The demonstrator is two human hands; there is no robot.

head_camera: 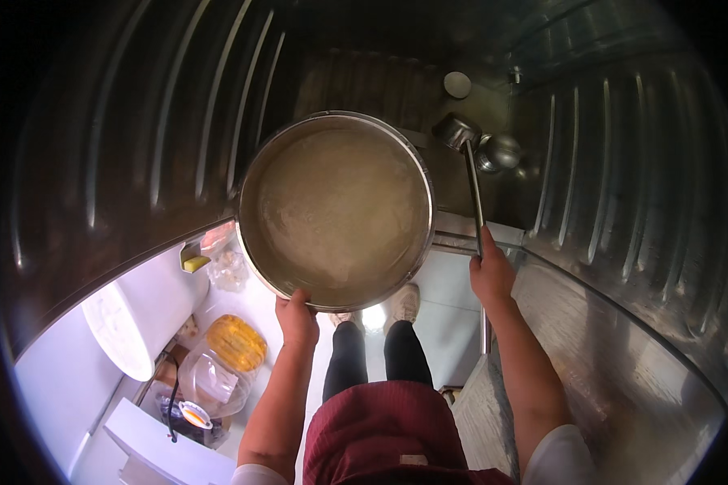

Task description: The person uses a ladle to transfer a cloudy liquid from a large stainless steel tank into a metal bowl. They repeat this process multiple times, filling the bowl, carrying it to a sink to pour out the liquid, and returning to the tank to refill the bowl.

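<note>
My left hand [297, 321] grips the near rim of a large round metal pan [429, 209], thumb over the edge. A cloudy beige layer [340, 206] fills the pan's inside; I cannot tell whether it is liquid or a set mass. The pan is held level at the mouth of a dark metal cabinet. To its right, my right hand [493, 270] is closed around the long metal handle [474, 182] of a dipper. The dipper's deep cup [457, 130] is inside the cabinet, beside a shiny rounded metal vessel [498, 153].
Ribbed metal walls [176, 109] [606, 176] rise on both sides. A pale round disc [457, 85] lies farther in. At lower left are a white drum-shaped container [121, 330], a clear plastic jug [212, 379], a yellow-orange container [236, 342] and a yellow sponge [195, 264] in a holder.
</note>
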